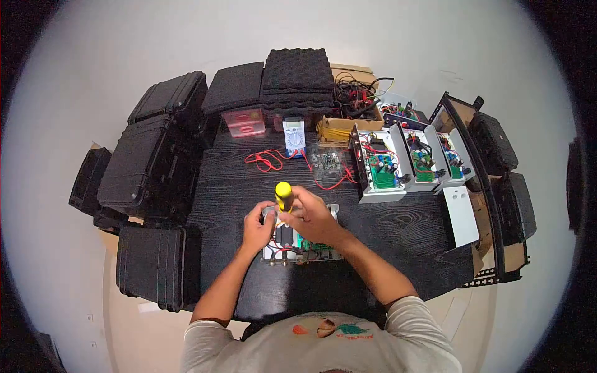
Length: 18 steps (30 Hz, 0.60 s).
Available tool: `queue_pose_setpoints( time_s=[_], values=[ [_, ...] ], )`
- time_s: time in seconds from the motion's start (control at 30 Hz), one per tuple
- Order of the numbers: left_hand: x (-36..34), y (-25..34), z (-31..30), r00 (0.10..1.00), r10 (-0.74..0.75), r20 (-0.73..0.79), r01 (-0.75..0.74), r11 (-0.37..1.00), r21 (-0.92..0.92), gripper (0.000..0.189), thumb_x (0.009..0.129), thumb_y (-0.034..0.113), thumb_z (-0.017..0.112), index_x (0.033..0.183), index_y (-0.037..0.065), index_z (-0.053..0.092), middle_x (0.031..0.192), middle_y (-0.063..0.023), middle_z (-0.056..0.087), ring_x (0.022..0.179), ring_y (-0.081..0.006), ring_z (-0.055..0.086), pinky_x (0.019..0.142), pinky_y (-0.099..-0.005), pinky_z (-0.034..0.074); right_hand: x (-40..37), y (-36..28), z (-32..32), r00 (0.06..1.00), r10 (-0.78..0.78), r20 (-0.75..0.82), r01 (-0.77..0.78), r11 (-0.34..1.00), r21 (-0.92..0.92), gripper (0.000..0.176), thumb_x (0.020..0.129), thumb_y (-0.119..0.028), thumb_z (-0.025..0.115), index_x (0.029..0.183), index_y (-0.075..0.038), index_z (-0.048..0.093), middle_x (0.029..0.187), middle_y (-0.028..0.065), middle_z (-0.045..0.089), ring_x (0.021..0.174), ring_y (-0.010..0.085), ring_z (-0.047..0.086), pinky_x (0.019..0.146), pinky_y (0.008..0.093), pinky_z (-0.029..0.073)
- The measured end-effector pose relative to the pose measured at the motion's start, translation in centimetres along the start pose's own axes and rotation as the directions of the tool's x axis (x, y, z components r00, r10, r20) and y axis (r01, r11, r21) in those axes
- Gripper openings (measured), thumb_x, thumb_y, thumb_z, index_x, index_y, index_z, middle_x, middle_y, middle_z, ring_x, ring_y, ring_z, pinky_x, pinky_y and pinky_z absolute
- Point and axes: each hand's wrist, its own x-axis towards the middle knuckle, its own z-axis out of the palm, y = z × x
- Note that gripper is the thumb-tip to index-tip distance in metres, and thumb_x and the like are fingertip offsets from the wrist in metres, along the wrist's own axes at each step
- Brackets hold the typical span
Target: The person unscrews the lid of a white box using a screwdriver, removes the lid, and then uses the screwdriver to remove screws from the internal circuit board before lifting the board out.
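My right hand (pixel 308 216) is wrapped round a yellow and black screwdriver (pixel 283 189), held upright over an open metal case (pixel 271 253). The screwdriver's tip is hidden below the fingers. At the case's left side, my left hand (pixel 257 230) rests near its upper edge, fingers curled; what they hold, if anything, is hidden. Inside the case are a black block (pixel 284 235), red and black wires and a green circuit board (pixel 316 246), partly covered by my right hand.
Beyond the case lie a multimeter (pixel 295 139) with red leads and a clear bag of small parts (pixel 329 163). Open white cases with circuit boards (pixel 380 171) stand at right. Black hard cases (pixel 151 264) line the left. A white panel (pixel 461 216) lies right.
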Motion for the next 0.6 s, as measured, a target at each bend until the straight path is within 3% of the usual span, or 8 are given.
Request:
queue_pose_setpoints(
  time_s=[0.07, 0.17, 0.27, 0.37, 0.47, 0.6],
  values=[
    [-0.1, -0.2, -0.1, 0.999, -0.034, 0.019, 0.035, 0.999, -0.025, 0.019, 0.098, 0.009, 0.063, 0.115, 0.001, 0.068, 0.103, -0.011, 0.075, 0.094, -0.0159, 0.069, 0.086, -0.0323, 0.054, 0.0, -0.3, -0.1, 1.0, 0.03, 0.01, -0.028, 0.994, -0.109, 0.037, 0.095, 0.002, 0.069, 0.13, 0.003, 0.057, 0.116, 0.0068, 0.057, 0.109, 0.0114, 0.062, 0.093, 0.0256, 0.055],
    [0.0, -0.3, -0.1, 0.999, 0.039, 0.014, -0.04, 0.997, 0.063, 0.02, 0.103, 0.016, 0.063, 0.116, 0.001, 0.065, 0.095, -0.0051, 0.071, 0.087, -0.0113, 0.064, 0.08, -0.03, 0.052, -0.1, 2.2, -0.5, 1.0, -0.005, 0.03, 0.009, 0.994, -0.112, 0.037, 0.091, 0.004, 0.074, 0.125, 0.003, 0.062, 0.113, 0.004, 0.053, 0.108, 0.01, 0.061, 0.093, 0.0249, 0.055],
    [0.0, 0.1, 0.0, 1.0, 0.025, 0.006, -0.025, 0.998, 0.054, 0.021, 0.103, 0.018, 0.064, 0.114, 0.001, 0.064, 0.093, -0.0059, 0.07, 0.086, -0.0121, 0.064, 0.08, -0.0303, 0.052, 0.1, 2.1, -1.2, 0.996, 0.093, 0.005, -0.093, 0.996, 0.006, 0.036, 0.092, 0.004, 0.072, 0.127, 0.002, 0.064, 0.117, 0.005, 0.057, 0.108, 0.0092, 0.06, 0.093, 0.0264, 0.055],
    [0.0, 0.6, -0.2, 1.0, 0.015, -0.002, -0.014, 0.994, 0.105, 0.019, 0.098, 0.013, 0.064, 0.113, 0.001, 0.067, 0.099, -0.0129, 0.074, 0.091, -0.0192, 0.07, 0.084, -0.034, 0.054, 0.0, 0.6, -1.9, 0.978, 0.181, 0.102, -0.181, 0.983, -0.003, 0.027, 0.096, -0.009, 0.072, 0.117, 0.005, 0.061, 0.107, 0.0076, 0.061, 0.096, 0.0119, 0.062, 0.083, 0.0287, 0.055],
    [-0.1, 0.6, -0.4, 1.0, -0.011, 0.012, 0.009, 0.992, 0.122, 0.019, 0.097, 0.013, 0.065, 0.112, 0.001, 0.068, 0.098, -0.0137, 0.074, 0.09, -0.0217, 0.071, 0.083, -0.0351, 0.054, 0.0, -0.1, 0.0, 0.986, 0.165, 0.019, -0.164, 0.948, 0.274, 0.032, 0.097, -0.006, 0.07, 0.125, 0.004, 0.06, 0.105, 0.0074, 0.062, 0.098, 0.0127, 0.064, 0.091, 0.0286, 0.055],
    [0.0, -1.1, -0.1, 0.999, 0.036, -0.012, -0.035, 0.998, 0.055, 0.019, 0.098, 0.014, 0.066, 0.113, 0.002, 0.068, 0.097, -0.0137, 0.074, 0.088, -0.0217, 0.071, 0.081, -0.0356, 0.054, 0.0, 0.7, 0.5, 0.999, 0.015, 0.048, -0.019, 0.996, 0.089, 0.039, 0.099, -0.002, 0.065, 0.136, 0.003, 0.054, 0.116, 0.0083, 0.06, 0.107, 0.0143, 0.064, 0.097, 0.03, 0.055]
  ],
)
